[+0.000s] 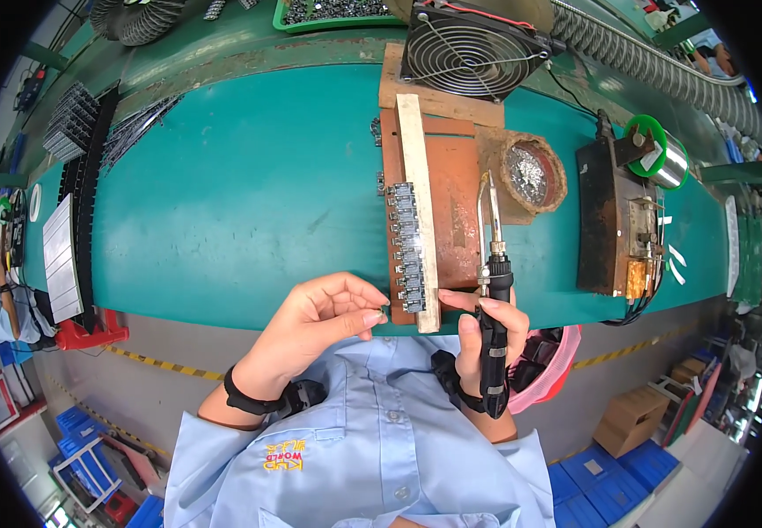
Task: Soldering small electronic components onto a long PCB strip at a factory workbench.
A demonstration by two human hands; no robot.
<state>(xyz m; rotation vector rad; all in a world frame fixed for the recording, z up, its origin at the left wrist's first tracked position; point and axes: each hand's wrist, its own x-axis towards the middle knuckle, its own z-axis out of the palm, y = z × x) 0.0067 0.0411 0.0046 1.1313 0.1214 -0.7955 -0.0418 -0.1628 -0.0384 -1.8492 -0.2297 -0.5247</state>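
My right hand [513,327] grips a soldering iron [499,280] with a black handle, its metal tip pointing away from me beside a thin metal tube. The index finger reaches to the near end of a pale wooden strip [413,150]. Along this strip's left side runs a row of small dark electronic parts [407,242] on a reddish-brown board [453,189]. My left hand [315,319] is beside the board's near left corner, thumb and fingertips pinched together. Anything between those fingertips is too small to make out.
A round pot of solder scraps [529,176] sits right of the board, with a black fan [469,55] behind. Further right stand a solder spool [668,158] and a dark metal box [599,220]. Thin rods [139,128] lie far left. A pink basket [557,370] is below the table edge.
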